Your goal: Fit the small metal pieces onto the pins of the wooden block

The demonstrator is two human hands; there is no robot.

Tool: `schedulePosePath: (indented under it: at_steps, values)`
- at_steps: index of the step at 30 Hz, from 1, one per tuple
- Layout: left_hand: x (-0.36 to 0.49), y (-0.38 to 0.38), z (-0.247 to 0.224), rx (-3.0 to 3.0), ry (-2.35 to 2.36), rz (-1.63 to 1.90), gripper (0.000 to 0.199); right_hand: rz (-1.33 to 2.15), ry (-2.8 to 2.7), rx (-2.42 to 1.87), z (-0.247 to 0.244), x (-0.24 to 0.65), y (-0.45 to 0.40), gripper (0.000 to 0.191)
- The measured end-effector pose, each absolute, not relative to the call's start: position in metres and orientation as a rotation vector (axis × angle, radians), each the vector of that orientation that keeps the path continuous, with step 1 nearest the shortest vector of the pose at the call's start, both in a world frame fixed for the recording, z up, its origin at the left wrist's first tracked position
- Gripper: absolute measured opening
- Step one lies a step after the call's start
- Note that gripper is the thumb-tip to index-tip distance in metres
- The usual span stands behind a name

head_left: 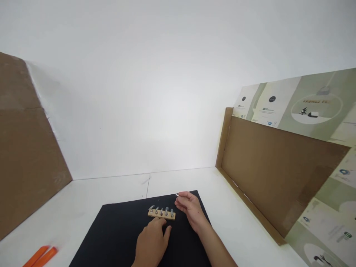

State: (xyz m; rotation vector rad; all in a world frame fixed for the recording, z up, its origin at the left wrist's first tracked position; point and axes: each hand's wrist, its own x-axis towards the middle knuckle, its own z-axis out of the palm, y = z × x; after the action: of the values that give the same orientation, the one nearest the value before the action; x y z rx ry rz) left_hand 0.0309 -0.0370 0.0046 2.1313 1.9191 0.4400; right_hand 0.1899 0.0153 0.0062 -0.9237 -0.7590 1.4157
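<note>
A: Start at the left edge.
B: A brown cardboard panel (pixel 25 141), then orange bars (pixel 41 256) lying on the white surface, just beyond the black mat (pixel 108 226).

A: Left hand?
B: The left hand (pixel 152 239) lies over the mat, fingers curled at the near edge of the wooden strip (pixel 164 216) (tips partly hidden; gripping or merely resting, cannot tell).

A: State of the strip?
B: On the mat, near its middle. Five clear pieces (pixel 166 210) stand in a row along it, the leftmost leaning most. Judgement: the row looks filled; anything left is uncertain.

A: Right hand?
B: The right hand (pixel 189 208) pinches a small shiny piece (pixel 177 195) between its fingertips, off the strip.

A: Writing?
B: Only on the printed panel (pixel 289 102), far right: logos and reddish lettering, too soft to read.
</note>
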Motion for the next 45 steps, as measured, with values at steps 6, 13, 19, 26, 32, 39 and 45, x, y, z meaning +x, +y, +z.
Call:
schedulePosePath:
  at_steps: [6, 13, 19, 26, 32, 39, 45]
  values:
    - [0.046, -0.049, -0.005, 2.211, 1.903, 0.243, 0.052, 1.411, -0.781, -0.942, 0.003, 0.19, 0.018, 0.045]
    - [0.047, -0.045, -0.01, 2.279, 1.889, 0.26, 0.056, 1.418, -0.833, -0.944, 0.005, 0.189, 0.015, 0.043]
    - [0.044, -0.037, -0.018, 2.354, 1.82, 0.302, 0.06, 1.383, -0.908, -0.948, 0.002, 0.187, 0.015, 0.043]
    - [0.038, -0.029, -0.018, 2.358, 1.755, 0.306, 0.065, 1.38, -0.92, -0.948, 0.001, 0.184, 0.015, 0.044]
    - [0.035, -0.029, -0.012, 2.282, 1.706, 0.418, 0.062, 1.361, -0.916, -0.964, 0.001, 0.185, 0.015, 0.041]
    - [0.032, -0.024, -0.012, 2.142, 1.775, 0.52, 0.053, 1.359, -0.87, -0.932, 0.0, 0.185, 0.017, 0.039]
    - [0.028, -0.021, -0.009, 2.055, 1.752, 0.806, 0.033, 1.339, -0.839, -0.897, 0.002, 0.187, 0.016, 0.035]
